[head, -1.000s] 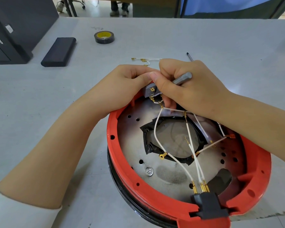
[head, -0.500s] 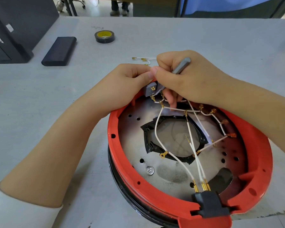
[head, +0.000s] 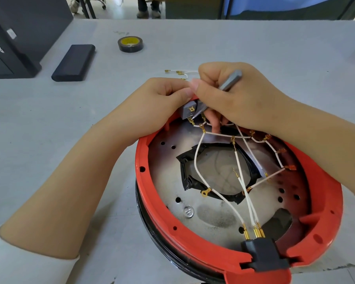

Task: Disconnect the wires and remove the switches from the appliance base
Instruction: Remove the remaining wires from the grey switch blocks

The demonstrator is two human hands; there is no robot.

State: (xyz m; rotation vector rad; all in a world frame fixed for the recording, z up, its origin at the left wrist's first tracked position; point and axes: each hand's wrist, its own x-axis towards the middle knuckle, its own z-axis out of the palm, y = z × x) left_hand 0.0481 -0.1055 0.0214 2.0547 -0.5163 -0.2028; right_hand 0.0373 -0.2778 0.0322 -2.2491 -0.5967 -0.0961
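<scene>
A round appliance base with a red rim lies open side up on the grey table. White wires with brass terminals cross its metal floor and run to a black connector block at the near rim. At the far rim sits a grey switch with brass tabs. My left hand grips the rim and switch from the left. My right hand holds a grey metal tool like a pen, its tip down at the switch's terminals.
Loose white wires lie on the table just beyond my hands. A roll of black tape and a flat black case sit farther back on the left. A dark cabinet stands at the far left.
My right hand has tilted the tool more upright, raising its handle end, and shifted slightly away. The left hand stays on the switch and rim.
</scene>
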